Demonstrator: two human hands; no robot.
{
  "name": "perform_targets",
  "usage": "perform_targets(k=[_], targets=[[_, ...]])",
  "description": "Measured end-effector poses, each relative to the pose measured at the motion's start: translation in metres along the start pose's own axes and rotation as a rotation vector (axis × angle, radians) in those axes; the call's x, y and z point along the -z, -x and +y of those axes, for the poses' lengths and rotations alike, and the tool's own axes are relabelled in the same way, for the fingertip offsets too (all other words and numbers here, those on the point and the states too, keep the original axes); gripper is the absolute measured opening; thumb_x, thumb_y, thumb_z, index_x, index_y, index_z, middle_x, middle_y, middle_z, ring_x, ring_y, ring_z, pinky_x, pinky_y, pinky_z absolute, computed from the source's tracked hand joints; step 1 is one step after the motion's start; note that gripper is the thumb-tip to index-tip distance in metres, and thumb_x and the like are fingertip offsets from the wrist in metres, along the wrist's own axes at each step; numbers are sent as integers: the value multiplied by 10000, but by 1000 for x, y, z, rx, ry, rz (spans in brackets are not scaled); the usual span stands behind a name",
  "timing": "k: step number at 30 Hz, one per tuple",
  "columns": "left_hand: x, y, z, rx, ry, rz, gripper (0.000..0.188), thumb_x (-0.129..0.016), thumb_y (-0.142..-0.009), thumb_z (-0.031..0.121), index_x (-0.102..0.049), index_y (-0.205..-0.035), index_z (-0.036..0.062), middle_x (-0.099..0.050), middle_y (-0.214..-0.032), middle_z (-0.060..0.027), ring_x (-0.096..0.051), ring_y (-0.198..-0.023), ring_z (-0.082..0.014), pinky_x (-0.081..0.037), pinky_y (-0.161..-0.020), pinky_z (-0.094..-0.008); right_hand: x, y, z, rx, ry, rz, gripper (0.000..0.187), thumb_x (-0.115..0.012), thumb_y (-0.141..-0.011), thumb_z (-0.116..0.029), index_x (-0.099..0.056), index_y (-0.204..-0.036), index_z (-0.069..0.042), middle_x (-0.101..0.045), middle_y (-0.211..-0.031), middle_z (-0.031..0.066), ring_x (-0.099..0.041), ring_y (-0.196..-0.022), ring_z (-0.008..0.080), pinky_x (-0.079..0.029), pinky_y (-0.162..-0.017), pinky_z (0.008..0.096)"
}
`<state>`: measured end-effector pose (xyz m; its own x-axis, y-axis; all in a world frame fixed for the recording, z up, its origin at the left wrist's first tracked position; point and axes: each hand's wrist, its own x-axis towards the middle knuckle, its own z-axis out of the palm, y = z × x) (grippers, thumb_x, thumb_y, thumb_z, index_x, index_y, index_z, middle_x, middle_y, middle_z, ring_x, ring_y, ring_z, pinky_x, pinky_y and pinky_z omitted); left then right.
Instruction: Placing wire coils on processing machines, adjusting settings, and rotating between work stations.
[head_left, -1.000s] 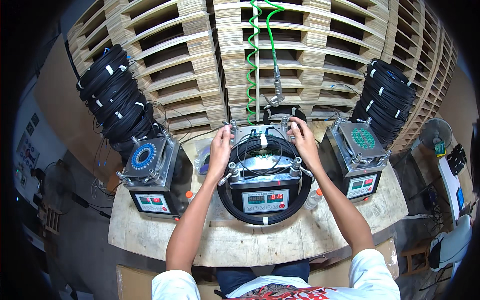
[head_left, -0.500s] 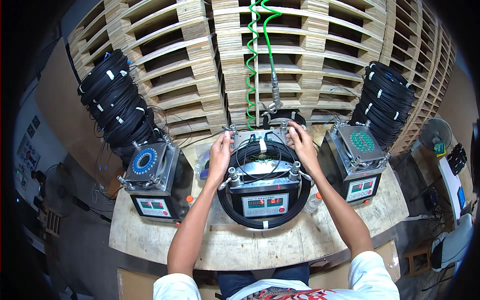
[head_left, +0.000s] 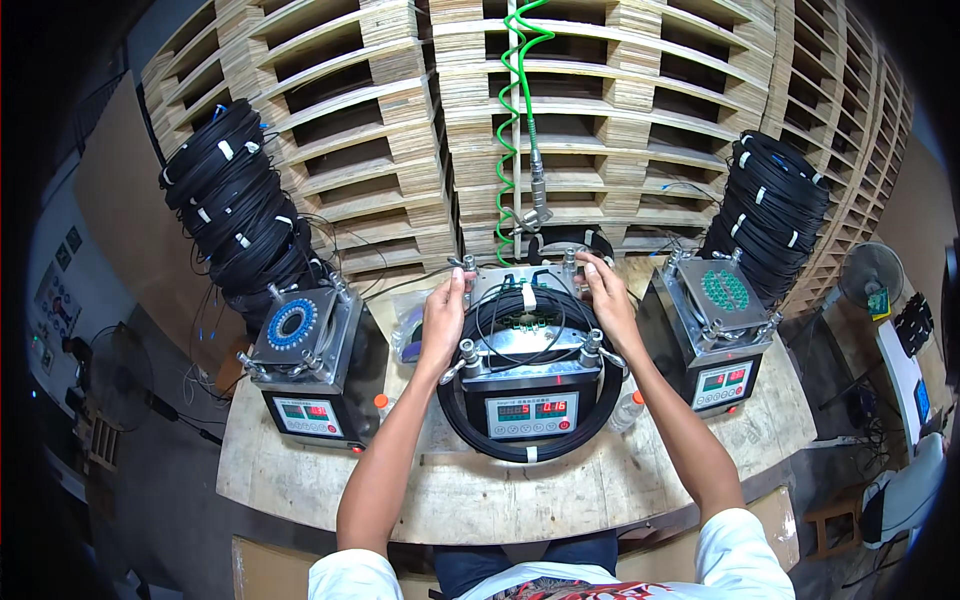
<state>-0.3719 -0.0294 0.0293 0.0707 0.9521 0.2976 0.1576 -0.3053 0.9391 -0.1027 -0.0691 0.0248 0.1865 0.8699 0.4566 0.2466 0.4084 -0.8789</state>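
In the middle of the bench stands a black boxy machine [head_left: 531, 382] with a metal clamping top and a lit red display. A coil of black cable [head_left: 452, 412] with white ties rests around its front and over its top, its green connectors [head_left: 530, 321] at the plate. My left hand [head_left: 444, 316] closes at the rear left clamp post [head_left: 469, 265]. At the rear right clamp post [head_left: 569, 262], my right hand [head_left: 608, 300] has its fingers bent around the lever. Both sets of fingertips are partly hidden. Front clamps [head_left: 468, 350] with curved levers stay untouched.
Similar machines stand at left [head_left: 308, 365] and right [head_left: 722, 330]. Behind them rise stacks of coiled black cable [head_left: 235, 190] [head_left: 768, 210]. A metal air gun [head_left: 539, 190] hangs on a green hose before wooden pallets [head_left: 590, 75]. Orange-capped bottles [head_left: 382, 402] flank the middle machine.
My hands stay at the rear clamps with only slight shifts. The middle machine's display reading has changed. The hanging air gun sits slightly further left and lower, and the whole view has shifted a little.
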Motion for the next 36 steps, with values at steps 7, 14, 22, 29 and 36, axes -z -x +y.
perform_targets(k=[7, 14, 22, 29, 36], targets=[[-3, 2, 3, 15, 2, 7, 543, -422, -1072, 467, -702, -1188, 17, -648, -963, -39, -537, -854, -107, -442, -774, -273, 3, 1, -3, -152, -52, 9, 428, -491, -1064, -375, -610, -1328, -61, -654, -999, 65, -587, -803, 101, -494, -767, 246], [2, 0, -3, 10, 24, 13, 560, -409, -1071, 484, -710, -1184, 25, -665, -993, -49, -558, -897, -113, -439, -769, -270, -2, 1, -9, -106, 39, 34, 428, -464, -1072, -368, -630, -1304, -50, -666, -1022, 68, -616, -892, 112, -512, -755, 269], [0, 0, -2, 10, 13, 14, 563, -407, -1070, 485, -693, -1224, 25, -639, -951, -31, -487, -775, -102, -429, -739, -260, 4, 1, 3, -89, -40, -20, 472, -424, -1081, -417, -625, -1318, -62, -642, -1044, 61, -591, -926, 109, -491, -814, 261], [0, 0, 1, 46, 24, 12, 550, -419, -1070, 479, -672, -1242, 22, -652, -984, -42, -546, -836, -103, -455, -774, -257, 3, -1, 3, -150, -83, -10, 484, -422, -1076, -446, -608, -1336, -83, -627, -963, 31, -555, -794, 75, -458, -736, 218], [0, 0, 1, 26, 25, 18, 548, -412, -1073, 472, -677, -1234, 21, -642, -951, -29, -483, -761, -82, -420, -723, -242, 0, 0, -3, -100, -3, -2, 550, -413, -1065, -500, -607, -1329, -59, -637, -989, 58, -592, -833, 113, -487, -745, 251]])
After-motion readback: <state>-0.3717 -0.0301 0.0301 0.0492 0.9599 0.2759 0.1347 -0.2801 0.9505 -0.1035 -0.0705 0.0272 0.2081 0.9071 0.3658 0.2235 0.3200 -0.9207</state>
